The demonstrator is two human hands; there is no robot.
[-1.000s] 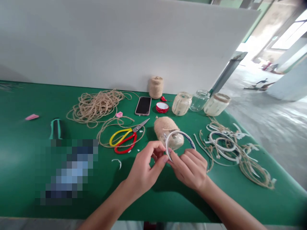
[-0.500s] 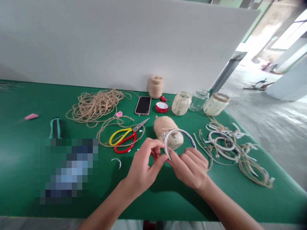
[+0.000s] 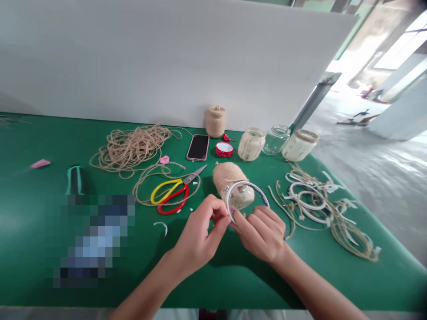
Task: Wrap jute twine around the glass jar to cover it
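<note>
Both hands meet at the near-left edge of a thin roll of white tape (image 3: 248, 183), held up above the green table. My left hand (image 3: 205, 229) pinches at the roll's edge with thumb and forefinger; whether a loose tape end is between them is too small to see. My right hand (image 3: 262, 233) is closed around the lower side of the roll, fingers curled. Just behind the roll lies a glass jar (image 3: 230, 173) on its side, mostly wrapped in twine, with part of its glass bare. Left of the hands are scissors (image 3: 176, 191) with one yellow and one red handle.
Loose twine (image 3: 133, 149) is heaped at the back left, near a phone (image 3: 198, 147) and red tape rolls (image 3: 224, 150). A twine-wrapped jar (image 3: 215, 122) and several other jars (image 3: 251, 144) stand behind. Tangled twine and tape scraps (image 3: 328, 213) lie right; a teal-handled tool (image 3: 74, 180) lies left.
The tape roll and my right hand have shifted very slightly left in view. Both hands keep the same hold, and the things on the table stay in place.
</note>
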